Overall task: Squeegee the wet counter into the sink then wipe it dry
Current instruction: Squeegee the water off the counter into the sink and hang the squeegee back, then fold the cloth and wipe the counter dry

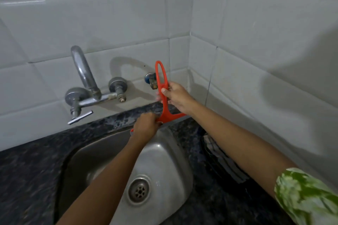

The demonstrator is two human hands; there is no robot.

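Step in hand: squeegeeing, by my reading; the orange squeegee stands nearly upright at the back rim of the sink, its blade end low on the dark speckled bench beside the rim; wiping dry is not yet begun.
Right hand: grip closed around the looped handle partway up, thumb pressed on the front face; it steers the tool.
Left hand: grip clenched on the blade end, fingers curled over the lower edge; how much of the blade meets the stone is hidden beneath it.
Bench: a foamy wet patch shows on the strip between the sink and the tiled wall, under the tap; the stone to the right of the sink looks glossy, though wetness there is hard to judge.
Cloth: a dark striped shape lies on the bench under the right forearm; it may be the drying cloth; I cannot tell.
Next move calls for: tilting the blade flat to the stone, then pulling the water toward the basin with even pressure; the narrow back strip leaves little room near the tap.
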